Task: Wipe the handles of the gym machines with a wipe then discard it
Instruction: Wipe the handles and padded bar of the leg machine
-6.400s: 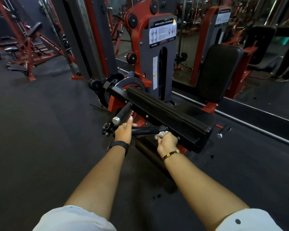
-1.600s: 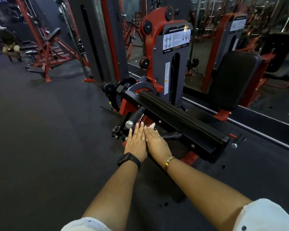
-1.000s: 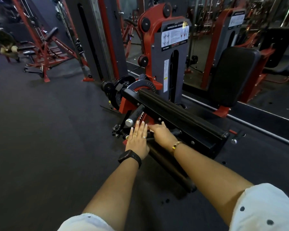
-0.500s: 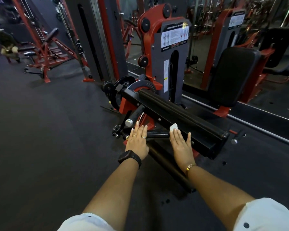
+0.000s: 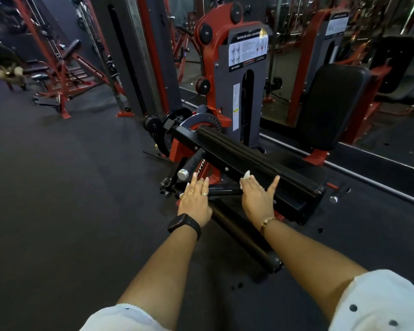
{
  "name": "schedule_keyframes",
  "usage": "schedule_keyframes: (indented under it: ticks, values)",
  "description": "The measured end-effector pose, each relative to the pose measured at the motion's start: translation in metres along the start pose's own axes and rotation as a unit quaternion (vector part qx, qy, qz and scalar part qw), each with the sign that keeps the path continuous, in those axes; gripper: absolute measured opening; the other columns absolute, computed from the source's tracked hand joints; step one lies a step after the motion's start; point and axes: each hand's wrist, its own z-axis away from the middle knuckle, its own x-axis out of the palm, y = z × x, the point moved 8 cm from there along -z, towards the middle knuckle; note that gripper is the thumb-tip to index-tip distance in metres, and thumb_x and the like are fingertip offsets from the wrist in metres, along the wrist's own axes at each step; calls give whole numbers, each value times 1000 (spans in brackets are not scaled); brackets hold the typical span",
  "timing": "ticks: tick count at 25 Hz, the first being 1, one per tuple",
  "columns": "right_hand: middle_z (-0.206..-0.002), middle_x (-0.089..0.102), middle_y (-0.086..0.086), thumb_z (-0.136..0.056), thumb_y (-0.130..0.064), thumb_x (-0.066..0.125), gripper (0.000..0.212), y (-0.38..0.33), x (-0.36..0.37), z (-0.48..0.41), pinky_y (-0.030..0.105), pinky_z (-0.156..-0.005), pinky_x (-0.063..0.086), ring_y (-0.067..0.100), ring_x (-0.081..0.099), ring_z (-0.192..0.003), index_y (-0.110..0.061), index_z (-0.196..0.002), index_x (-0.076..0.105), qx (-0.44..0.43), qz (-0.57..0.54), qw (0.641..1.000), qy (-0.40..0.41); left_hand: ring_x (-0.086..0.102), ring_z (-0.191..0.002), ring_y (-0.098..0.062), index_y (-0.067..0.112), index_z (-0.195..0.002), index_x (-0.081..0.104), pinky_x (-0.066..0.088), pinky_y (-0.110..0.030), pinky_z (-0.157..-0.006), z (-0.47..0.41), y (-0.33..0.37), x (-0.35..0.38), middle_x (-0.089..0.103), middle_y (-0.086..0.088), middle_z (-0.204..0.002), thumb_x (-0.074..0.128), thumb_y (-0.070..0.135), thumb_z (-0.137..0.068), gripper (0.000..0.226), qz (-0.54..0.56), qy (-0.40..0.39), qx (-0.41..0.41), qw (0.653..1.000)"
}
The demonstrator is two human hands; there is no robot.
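A red and black leg machine [image 5: 239, 87] stands ahead, with a long black padded arm [image 5: 256, 163] across it. A short black horizontal handle [image 5: 225, 190] juts out below the arm, between my hands. My left hand [image 5: 196, 201] lies flat with straight fingers at the handle's left end, just under an angled black grip with a silver cap [image 5: 189, 167]. My right hand [image 5: 257, 199] is spread flat at the handle's right end against the arm's side. A white wipe [image 5: 245, 176] sticks out under its fingertips.
A black roller bar [image 5: 246, 237] lies low on the dark rubber floor beneath my wrists. The black seat back [image 5: 330, 106] stands at the right before a wall mirror. A red cable frame [image 5: 62, 65] and a tall grey column [image 5: 139, 53] stand at the left back.
My right hand slid from beside my left hand rightwards along the handle, taking the wipe with it, and now lies spread with the thumb out. My left hand has stayed flat in place.
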Motion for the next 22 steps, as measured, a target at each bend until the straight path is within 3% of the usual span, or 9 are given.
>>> schedule_keyframes:
  ticks: [2,7,11,15,19,22]
  values:
    - [-122,62,-3,-91,-13,43,25,-8,-3,-9,66,-107,-16,15,44,-131,-22,-109,58,19,-43,999,7,-8,-147,-22,10,-152,10,3,-35,-121,0,0,0,17,-6,-158,51,17,-86,78,8,5,0,1000]
    - [-146,41,0,-90,-3,45,49,-33,1,9,64,-108,-13,18,18,-144,-16,-137,42,74,-102,992,15,-7,-147,-22,10,-152,9,1,-33,-119,0,-1,0,17,-6,-158,53,18,-86,79,13,14,8,1000]
    - [-156,22,7,-94,-11,48,60,-93,5,19,50,-117,-7,20,6,-146,-13,-148,23,-70,-146,987,-17,-7,-148,-22,10,-152,10,1,-33,-119,-1,-2,2,18,-6,-158,47,17,-92,71,19,27,10,999]
    - [-159,6,8,-93,-6,46,71,-61,13,28,47,-117,-9,22,-2,-146,-13,-151,5,-162,-3,987,-12,-4,-148,-22,9,-152,14,4,-33,-121,-1,-2,2,22,-6,-156,49,15,-87,73,27,44,16,999]
    - [-158,14,8,-89,0,48,74,-9,6,31,54,-115,-7,25,6,-146,-11,-151,10,-45,46,998,27,-1,-148,-22,9,-151,17,5,-31,-119,0,-3,2,26,-7,-155,51,13,-85,74,49,57,17,997]
    - [-156,23,8,-89,0,44,65,-37,4,20,53,-114,-9,22,14,-145,-11,-149,21,21,-38,998,37,1,-148,-22,9,-151,18,4,-30,-118,-2,-4,4,26,-6,-155,52,13,-84,75,48,52,21,997]
